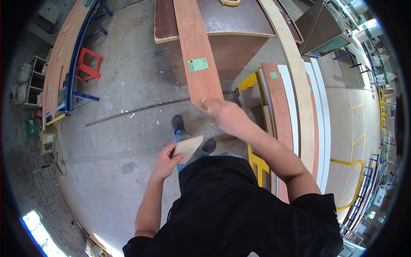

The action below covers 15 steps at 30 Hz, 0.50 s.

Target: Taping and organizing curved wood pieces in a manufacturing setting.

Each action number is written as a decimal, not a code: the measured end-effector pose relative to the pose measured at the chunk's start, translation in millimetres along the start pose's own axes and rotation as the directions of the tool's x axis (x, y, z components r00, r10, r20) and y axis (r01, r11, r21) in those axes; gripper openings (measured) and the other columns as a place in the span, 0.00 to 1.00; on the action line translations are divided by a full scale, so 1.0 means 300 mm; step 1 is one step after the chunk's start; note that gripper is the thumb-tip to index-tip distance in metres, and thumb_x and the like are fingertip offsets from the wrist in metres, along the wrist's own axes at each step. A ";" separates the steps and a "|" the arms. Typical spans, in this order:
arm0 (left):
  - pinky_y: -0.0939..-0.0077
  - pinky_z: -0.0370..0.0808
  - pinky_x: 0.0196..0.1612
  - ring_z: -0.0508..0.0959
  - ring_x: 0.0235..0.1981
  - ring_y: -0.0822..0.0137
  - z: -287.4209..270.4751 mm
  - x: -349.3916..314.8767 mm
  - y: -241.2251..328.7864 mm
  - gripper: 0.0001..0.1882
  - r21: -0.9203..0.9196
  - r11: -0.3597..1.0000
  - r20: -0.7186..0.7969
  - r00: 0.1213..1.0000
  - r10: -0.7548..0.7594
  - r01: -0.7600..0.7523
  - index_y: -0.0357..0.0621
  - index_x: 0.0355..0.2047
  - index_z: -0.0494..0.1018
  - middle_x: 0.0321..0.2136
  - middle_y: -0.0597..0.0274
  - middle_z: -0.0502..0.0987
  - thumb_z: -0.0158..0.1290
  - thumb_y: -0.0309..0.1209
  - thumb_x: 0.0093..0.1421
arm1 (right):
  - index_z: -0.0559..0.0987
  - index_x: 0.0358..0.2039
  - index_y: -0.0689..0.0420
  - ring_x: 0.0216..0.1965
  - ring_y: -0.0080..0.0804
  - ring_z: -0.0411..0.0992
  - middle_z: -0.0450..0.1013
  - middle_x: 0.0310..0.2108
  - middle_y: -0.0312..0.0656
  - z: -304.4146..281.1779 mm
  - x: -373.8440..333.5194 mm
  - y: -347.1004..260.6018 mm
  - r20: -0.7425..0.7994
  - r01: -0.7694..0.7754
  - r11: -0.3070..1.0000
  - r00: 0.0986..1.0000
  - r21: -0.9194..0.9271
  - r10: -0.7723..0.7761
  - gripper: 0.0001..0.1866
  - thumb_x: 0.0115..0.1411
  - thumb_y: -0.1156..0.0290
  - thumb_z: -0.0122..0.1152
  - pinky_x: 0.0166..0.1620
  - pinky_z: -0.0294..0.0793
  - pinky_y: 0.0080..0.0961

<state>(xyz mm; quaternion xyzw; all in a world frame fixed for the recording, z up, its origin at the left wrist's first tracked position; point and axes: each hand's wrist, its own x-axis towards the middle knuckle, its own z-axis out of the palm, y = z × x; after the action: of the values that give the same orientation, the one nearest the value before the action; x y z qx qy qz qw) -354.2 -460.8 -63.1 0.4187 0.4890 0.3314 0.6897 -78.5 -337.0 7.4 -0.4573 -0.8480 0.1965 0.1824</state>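
Note:
My left hand grips a small plywood piece with a slanted end and layered edges, held in front of my legs. Ahead of me, a long reddish-brown board with a green label juts past the near edge of a dark-topped table. Closed at the near right corner of this board is my right hand. One digit lies on the top face, and the other fingers are hidden behind the hand. The two hands are apart, and the plywood piece does not touch the board.
Right of me, several long boards, reddish and white, rest on a yellow frame, with a pale plank above them. Left stand a red stool and a blue-framed bench carrying boards. Small scraps lie on the concrete floor.

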 end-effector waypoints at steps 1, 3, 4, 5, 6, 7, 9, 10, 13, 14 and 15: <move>0.77 0.70 0.51 0.74 0.45 0.74 -0.009 -0.003 0.000 0.19 -0.002 1.000 0.002 1.000 0.001 -0.001 0.40 0.50 0.71 0.43 0.67 0.76 0.60 0.28 0.59 | 0.72 0.51 0.62 0.31 0.38 0.76 0.74 0.34 0.49 0.005 0.004 0.020 -0.022 -0.026 0.991 0.999 0.128 0.030 0.21 0.56 0.80 0.57 0.36 0.78 0.31; 0.76 0.70 0.51 0.74 0.46 0.73 -0.017 -0.008 0.005 0.19 0.001 1.000 0.014 1.000 0.002 -0.002 0.40 0.51 0.71 0.44 0.66 0.76 0.59 0.28 0.59 | 0.71 0.53 0.63 0.31 0.33 0.76 0.74 0.34 0.46 0.019 -0.019 0.049 -0.108 -0.169 0.899 0.967 0.403 0.230 0.19 0.60 0.79 0.55 0.36 0.78 0.28; 0.76 0.70 0.52 0.74 0.47 0.73 -0.020 -0.010 0.017 0.20 -0.016 1.000 0.012 1.000 0.017 -0.017 0.39 0.51 0.70 0.45 0.65 0.76 0.58 0.28 0.60 | 0.71 0.54 0.63 0.30 0.29 0.76 0.74 0.33 0.44 0.032 -0.033 0.073 -0.131 -0.247 0.715 0.894 0.654 0.429 0.17 0.64 0.78 0.54 0.36 0.78 0.25; 0.75 0.70 0.52 0.74 0.47 0.72 -0.013 -0.011 0.031 0.20 -0.035 0.999 0.004 0.999 0.034 -0.034 0.39 0.52 0.69 0.45 0.64 0.76 0.57 0.27 0.60 | 0.71 0.54 0.63 0.31 0.23 0.74 0.74 0.35 0.39 0.031 -0.038 0.101 -0.267 -0.071 0.508 0.783 0.859 0.562 0.15 0.67 0.77 0.50 0.40 0.78 0.22; 0.75 0.70 0.52 0.74 0.47 0.72 -0.004 0.000 0.051 0.20 -0.032 0.999 0.009 0.999 0.038 -0.037 0.39 0.52 0.69 0.45 0.64 0.76 0.57 0.27 0.60 | 0.70 0.55 0.62 0.32 0.25 0.74 0.73 0.38 0.39 -0.001 -0.061 0.149 -0.289 0.024 0.376 0.686 0.926 0.667 0.15 0.68 0.77 0.50 0.43 0.79 0.24; 0.75 0.70 0.53 0.74 0.48 0.72 0.009 0.017 0.076 0.20 -0.033 0.997 -0.048 0.997 0.065 -0.066 0.38 0.53 0.69 0.46 0.63 0.76 0.56 0.27 0.61 | 0.69 0.57 0.60 0.36 0.27 0.75 0.73 0.41 0.40 -0.036 -0.062 0.162 -0.353 0.190 0.298 0.566 0.935 0.745 0.17 0.68 0.75 0.50 0.46 0.80 0.29; 0.74 0.70 0.53 0.74 0.48 0.72 0.044 0.072 0.138 0.21 -0.020 0.995 -0.086 0.992 0.091 -0.093 0.38 0.54 0.68 0.46 0.62 0.76 0.55 0.27 0.61 | 0.66 0.59 0.59 0.41 0.30 0.76 0.73 0.43 0.41 -0.074 -0.117 0.186 -0.287 0.275 0.162 0.511 0.948 0.810 0.19 0.68 0.74 0.49 0.48 0.80 0.33; 0.74 0.70 0.53 0.74 0.48 0.71 0.074 0.120 0.180 0.21 -0.015 0.993 -0.138 0.983 0.118 -0.121 0.37 0.54 0.67 0.46 0.61 0.76 0.55 0.28 0.61 | 0.66 0.59 0.59 0.41 0.30 0.76 0.73 0.43 0.41 -0.067 -0.154 0.210 -0.296 0.290 0.165 0.500 0.943 0.814 0.19 0.68 0.74 0.49 0.48 0.80 0.33; 0.71 0.72 0.50 0.76 0.48 0.66 0.123 0.302 0.275 0.28 0.287 0.934 -0.198 0.941 0.274 -0.211 0.36 0.55 0.66 0.47 0.55 0.76 0.61 0.34 0.57 | 0.64 0.61 0.57 0.44 0.33 0.76 0.73 0.45 0.42 0.017 -0.269 0.238 -0.161 0.233 0.034 0.555 0.972 0.816 0.21 0.68 0.73 0.49 0.49 0.79 0.35; 0.69 0.72 0.50 0.76 0.47 0.62 0.149 0.358 0.311 0.32 0.419 0.883 -0.217 0.920 0.325 -0.213 0.36 0.55 0.66 0.46 0.53 0.76 0.64 0.38 0.54 | 0.64 0.61 0.56 0.44 0.33 0.76 0.72 0.45 0.42 0.045 -0.291 0.225 -0.108 0.201 -0.004 0.547 0.980 0.830 0.21 0.68 0.73 0.50 0.50 0.79 0.36; 0.66 0.73 0.50 0.77 0.47 0.57 0.181 0.409 0.350 0.36 0.543 0.813 -0.221 0.898 0.380 -0.210 0.36 0.55 0.65 0.45 0.52 0.76 0.66 0.41 0.51 | 0.65 0.61 0.56 0.44 0.34 0.76 0.72 0.45 0.42 0.069 -0.311 0.212 -0.057 0.173 -0.043 0.533 0.984 0.844 0.22 0.67 0.73 0.50 0.50 0.79 0.37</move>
<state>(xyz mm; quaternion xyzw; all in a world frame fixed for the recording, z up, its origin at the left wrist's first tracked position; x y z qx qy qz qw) -270.6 -323.1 -7.8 0.5970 0.5917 0.3586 0.4060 4.1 -387.4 -54.1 -0.4656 -0.1541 0.5503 0.6758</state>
